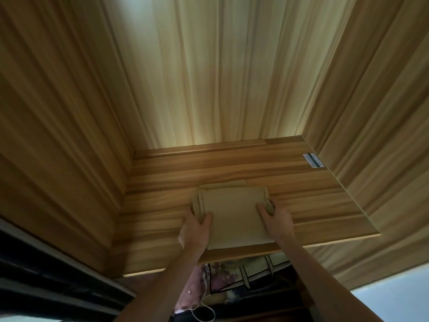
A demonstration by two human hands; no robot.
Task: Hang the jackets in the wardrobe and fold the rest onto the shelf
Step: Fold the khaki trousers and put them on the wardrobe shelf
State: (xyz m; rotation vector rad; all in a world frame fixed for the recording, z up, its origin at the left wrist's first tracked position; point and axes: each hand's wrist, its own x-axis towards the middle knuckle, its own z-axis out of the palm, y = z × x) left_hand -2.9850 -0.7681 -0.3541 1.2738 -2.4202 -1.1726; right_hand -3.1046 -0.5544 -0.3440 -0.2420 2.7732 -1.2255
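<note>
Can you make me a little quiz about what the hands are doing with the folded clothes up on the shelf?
1. True or false: the folded beige cloth garment lies on the striped brown wooden shelf.
2. How many hands grip it?
3. The small white sticker sits near which back corner: A left, B right?

Key:
1. True.
2. Two: left hand and right hand, one on each side.
3. B.

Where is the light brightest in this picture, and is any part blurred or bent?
Head view: brightest on the wardrobe's back panel; wood grain there smears with blur; wide-angle lens bends the side walls; both hands on the folded beige garment look fairly sharp.
</note>
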